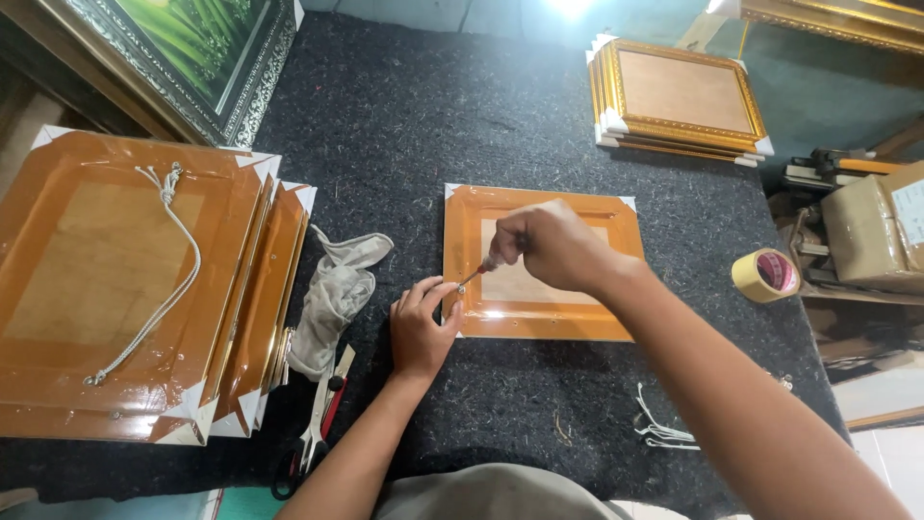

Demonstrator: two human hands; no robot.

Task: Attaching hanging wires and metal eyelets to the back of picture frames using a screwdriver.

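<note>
At the mat's centre lies the frame [544, 318], light, stiff, glossy, best gripped by its edges; my left hand [421, 330] pinches its nine-o'clock edge, my right hand [549, 246] closed around a screwdriver [476, 273].

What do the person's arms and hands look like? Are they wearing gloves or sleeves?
No gloves and no sleeves. Both arms are bare from the bottom edge of the picture up to the wrists. The left hand and right hand are bare too, with no rings, watch or bracelets that show. Only a bit of greyish clothing shows at the bottom.
</note>
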